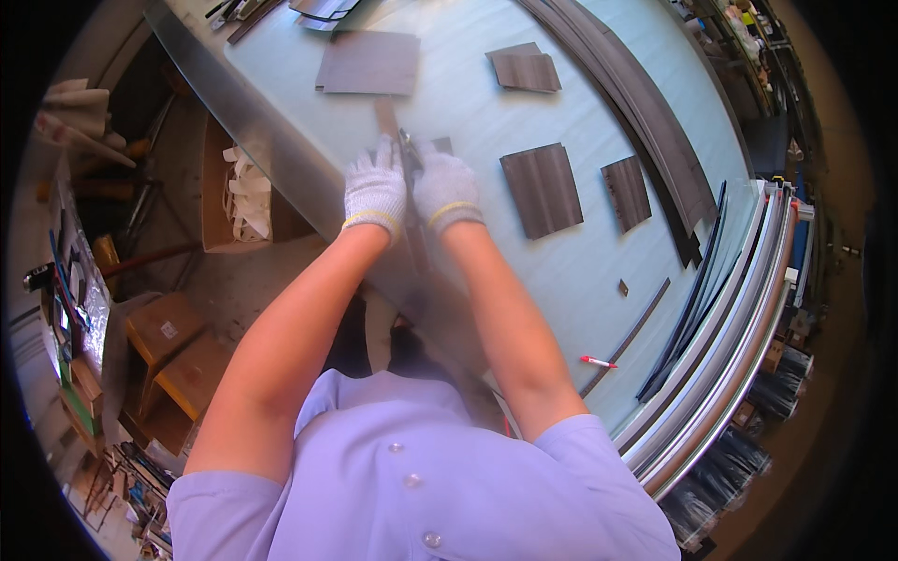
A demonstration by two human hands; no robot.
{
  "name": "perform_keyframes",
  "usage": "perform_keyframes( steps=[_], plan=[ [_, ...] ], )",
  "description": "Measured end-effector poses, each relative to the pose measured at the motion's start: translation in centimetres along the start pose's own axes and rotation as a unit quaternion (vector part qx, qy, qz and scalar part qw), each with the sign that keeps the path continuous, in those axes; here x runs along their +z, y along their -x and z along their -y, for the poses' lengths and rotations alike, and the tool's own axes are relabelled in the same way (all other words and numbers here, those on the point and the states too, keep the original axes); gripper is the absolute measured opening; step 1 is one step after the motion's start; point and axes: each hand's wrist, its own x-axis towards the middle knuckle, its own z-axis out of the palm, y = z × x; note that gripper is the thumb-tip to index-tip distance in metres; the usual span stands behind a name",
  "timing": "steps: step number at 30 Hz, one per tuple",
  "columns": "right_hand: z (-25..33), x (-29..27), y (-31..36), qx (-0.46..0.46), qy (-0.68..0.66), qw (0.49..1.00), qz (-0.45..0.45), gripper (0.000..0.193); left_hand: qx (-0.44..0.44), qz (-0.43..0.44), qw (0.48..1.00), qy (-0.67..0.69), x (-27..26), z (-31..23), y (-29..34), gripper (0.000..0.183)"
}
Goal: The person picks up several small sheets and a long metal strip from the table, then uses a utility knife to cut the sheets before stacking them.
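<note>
My left hand point(376, 190), in a white knitted glove, lies with its fingers stretched forward on a narrow brown strip point(385, 116) at the table's near edge. Close beside it, my right hand point(447, 191), also gloved, is closed on a slim dark tool with a metallic glint point(405, 140). The tool's exact kind is unclear, and my fingers cover much of it. A small dark piece point(441, 145) shows just beyond the right fingers. Farther up lies a large grey-brown sheet point(372, 64), with its lower edge near the strip's far end.
Dark cut pieces point(543, 192) lie to the right on the glass-topped table point(468, 103). Long dark strips point(636, 103) curve along the far right side. A red-and-white pen point(599, 362) rests by a thin strip. Left of the table stands a cardboard box point(217, 201) with white scraps.
</note>
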Motion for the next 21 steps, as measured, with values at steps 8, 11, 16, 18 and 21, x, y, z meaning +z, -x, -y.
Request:
perform_keyframes(
  steps=[8, 11, 16, 18, 21],
  plan=[
    [-1.2, -0.1, 11.7, 0.022, -0.037, 0.997, 0.060, 0.058, -0.008, 0.041, 0.999, 0.021, -1.3, 0.0, 0.5, 0.109],
    [-2.0, -0.9, 14.8, 0.016, -0.029, 0.996, 0.084, 0.056, -0.003, 0.038, 0.999, -0.003, -0.6, 0.2, 0.4, 0.117],
    [-1.6, -2.8, 9.6, -0.013, -0.095, 0.995, 0.010, 0.049, -0.018, 0.073, 0.997, 0.029, -2.3, -0.1, 0.5, 0.113],
    [-0.4, -2.2, 4.1, -0.002, -0.050, 0.998, -0.048, 0.046, -0.012, 0.047, 0.999, 0.016, -1.0, 0.1, 0.1, 0.110],
    [0.7, -1.0, 1.1, 0.030, -0.053, 0.998, 0.020, 0.045, -0.001, -0.006, 1.000, -0.023, 1.1, 0.3, -0.1, 0.108]
  ],
)
